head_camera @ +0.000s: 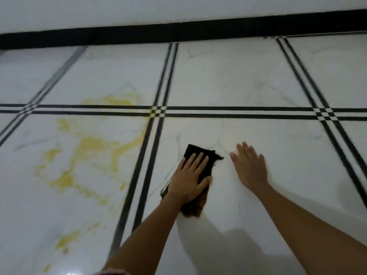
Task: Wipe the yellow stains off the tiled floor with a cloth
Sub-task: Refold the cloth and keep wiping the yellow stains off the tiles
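A dark cloth [199,154] lies flat on the white marble-look tiled floor [278,147], its near end tinged yellow-brown. My left hand [190,177] presses on the cloth with straight, spread fingers. To its right, my right hand [249,165] rests flat on the bare tile with fingers spread. Yellow stains [89,147] spread over the tile to the left of the cloth, past a double black line. More yellow stain [113,100] lies on the tile beyond, and smaller patches [65,241] sit nearer to me.
Double black lines [238,112] cross the floor between tiles. A black skirting strip [178,32] runs along the foot of a white wall at the far side. My arms' shadow falls on the tile near me.
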